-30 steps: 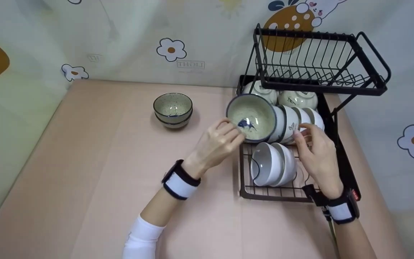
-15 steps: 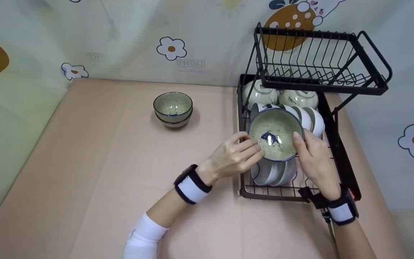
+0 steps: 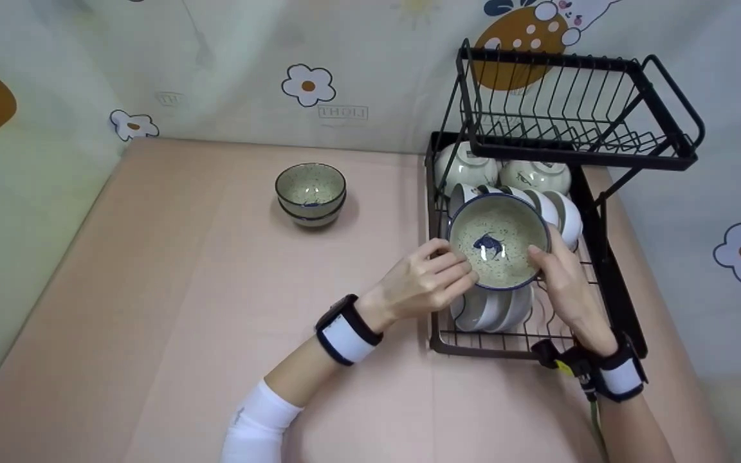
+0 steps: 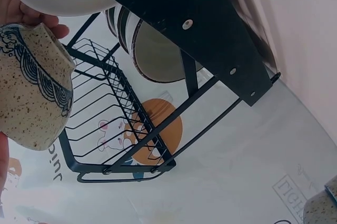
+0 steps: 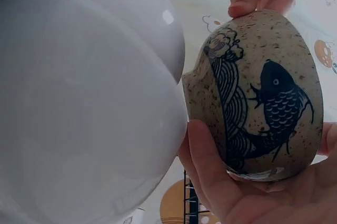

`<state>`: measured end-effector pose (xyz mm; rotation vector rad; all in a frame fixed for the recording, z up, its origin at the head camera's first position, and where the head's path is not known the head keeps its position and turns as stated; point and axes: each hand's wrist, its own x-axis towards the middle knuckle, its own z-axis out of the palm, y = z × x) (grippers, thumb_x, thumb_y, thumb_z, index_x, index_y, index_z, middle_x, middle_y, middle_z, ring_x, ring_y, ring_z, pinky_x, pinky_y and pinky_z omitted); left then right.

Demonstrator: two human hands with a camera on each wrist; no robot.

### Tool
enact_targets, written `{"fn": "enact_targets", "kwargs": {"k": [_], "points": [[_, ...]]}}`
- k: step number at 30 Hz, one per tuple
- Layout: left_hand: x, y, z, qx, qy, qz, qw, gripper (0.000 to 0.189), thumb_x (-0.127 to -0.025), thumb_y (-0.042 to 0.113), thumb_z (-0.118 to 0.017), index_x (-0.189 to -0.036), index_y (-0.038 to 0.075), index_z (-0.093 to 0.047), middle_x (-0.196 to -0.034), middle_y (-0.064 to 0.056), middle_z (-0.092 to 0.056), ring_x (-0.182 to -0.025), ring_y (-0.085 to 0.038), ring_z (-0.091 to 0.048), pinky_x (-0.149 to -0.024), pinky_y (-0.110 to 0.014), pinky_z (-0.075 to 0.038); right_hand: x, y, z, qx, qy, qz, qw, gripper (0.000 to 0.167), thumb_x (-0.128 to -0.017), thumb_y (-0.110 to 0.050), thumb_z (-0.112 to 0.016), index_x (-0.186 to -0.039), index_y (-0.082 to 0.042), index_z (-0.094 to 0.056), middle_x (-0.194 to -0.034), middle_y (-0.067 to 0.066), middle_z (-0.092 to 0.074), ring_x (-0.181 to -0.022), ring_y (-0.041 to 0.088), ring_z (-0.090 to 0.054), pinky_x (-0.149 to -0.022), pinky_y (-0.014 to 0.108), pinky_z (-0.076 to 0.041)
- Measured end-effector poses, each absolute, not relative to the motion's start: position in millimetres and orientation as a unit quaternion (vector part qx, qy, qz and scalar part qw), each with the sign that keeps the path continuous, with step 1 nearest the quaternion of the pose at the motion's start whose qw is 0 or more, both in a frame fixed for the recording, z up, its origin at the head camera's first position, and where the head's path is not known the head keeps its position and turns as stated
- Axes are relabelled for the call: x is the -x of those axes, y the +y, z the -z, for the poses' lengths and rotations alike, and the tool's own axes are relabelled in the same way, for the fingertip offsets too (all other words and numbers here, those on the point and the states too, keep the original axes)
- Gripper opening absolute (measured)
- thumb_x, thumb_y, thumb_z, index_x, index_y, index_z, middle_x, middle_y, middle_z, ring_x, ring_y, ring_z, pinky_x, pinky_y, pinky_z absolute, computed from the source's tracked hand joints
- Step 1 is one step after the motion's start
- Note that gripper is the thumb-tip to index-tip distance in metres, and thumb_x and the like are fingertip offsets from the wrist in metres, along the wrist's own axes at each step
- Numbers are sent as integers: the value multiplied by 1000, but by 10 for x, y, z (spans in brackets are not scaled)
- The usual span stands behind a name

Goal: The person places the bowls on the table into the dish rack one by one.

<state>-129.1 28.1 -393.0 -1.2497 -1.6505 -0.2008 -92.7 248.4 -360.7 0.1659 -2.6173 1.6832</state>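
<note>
A speckled bowl (image 3: 499, 260) with a blue rim and a blue fish inside is held over the drying rack (image 3: 493, 352), its opening facing up towards the head camera. My left hand (image 3: 425, 280) pinches its left edge. On the right side my right hand (image 3: 567, 283) grips it, thumb over the rim. In the right wrist view the bowl's outside (image 5: 274, 98) carries a large dark blue fish and a wave band; fingers of both hands touch it. White bowls (image 3: 505, 312) stand on edge just below it, partly hidden.
Behind the held bowl, a row of bowls (image 3: 567, 215) stands on edge in the rack, with upturned bowls (image 3: 534, 175) farther back. The black upper tier (image 3: 583, 154) overhangs them. A stack of speckled bowls (image 3: 311, 193) sits on the pink tabletop (image 3: 184, 289) to the left.
The bowl has moved right and nearer to me along with my left hand. My right hand, beside the row of bowls a second ago, now grips the bowl's right side.
</note>
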Motion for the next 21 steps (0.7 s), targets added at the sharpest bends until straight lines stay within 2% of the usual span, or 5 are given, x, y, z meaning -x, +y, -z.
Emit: {"fn": "enact_targets", "kwargs": {"k": [5, 9, 14, 21], "points": [[1292, 292, 3941, 519, -681, 90, 509, 3, -82, 14, -69, -82, 16, -71, -80, 5, -73, -75, -7, -66, -80, -24, -51, 937, 2458, 3597, -55, -769, -636, -19, 50, -98, -15, -33, -147, -6, -26, -137, 21, -40, -110, 13, -55, -86, 21, -52], [1295, 299, 3950, 517, -683, 90, 508, 4, -82, 14, -69, -83, 17, -71, -81, 5, -72, -75, -7, -65, -80, -23, -51, 940, 2446, 3596, -47, -742, -669, -15, 49, -99, -18, -36, -147, -10, -28, -135, 18, -39, -109, 17, -57, -84, 27, -55], [1289, 316, 3955, 515, -692, 72, 501, 5, -85, 15, -66, -86, 18, -70, -85, 7, -72, -79, -7, -65, -81, -22, -50, 941, 2449, 3596, -46, -752, -658, 24, 46, -99, -17, -39, -144, -10, -34, -134, 18, -39, -106, 21, -58, -78, 30, -57], [1280, 313, 3932, 508, -716, 41, 478, 16, -90, 14, -59, -103, 18, -68, -101, 5, -70, -95, -10, -63, -88, -23, -49, 937, 2513, 3561, -21, -806, -583, 99, 44, -98, -18, -43, -142, -16, -41, -140, 16, -44, -107, 14, -56, -78, 21, -55]]}}
